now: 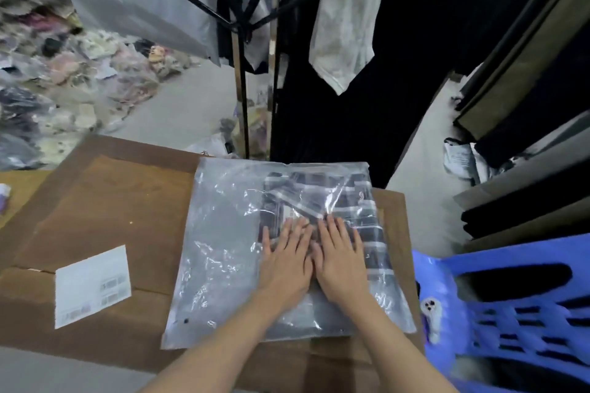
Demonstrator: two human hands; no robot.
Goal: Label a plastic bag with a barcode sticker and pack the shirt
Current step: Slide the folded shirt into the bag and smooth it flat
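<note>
A clear plastic bag (220,252) lies flat on the cardboard work surface (105,201). Inside its right half sits a folded dark shirt (360,210) with white stripes. My left hand (287,262) and my right hand (340,257) rest side by side, palms down and fingers spread, pressing on the bag over the shirt. Neither hand grips anything. A white sheet of barcode stickers (92,285) lies on the cardboard to the left of the bag.
A blue plastic stool (510,313) stands at the right, close to the cardboard's edge. A black garment rack (242,29) with hanging clothes rises behind the work surface. Piles of bagged garments (64,73) cover the floor at the left.
</note>
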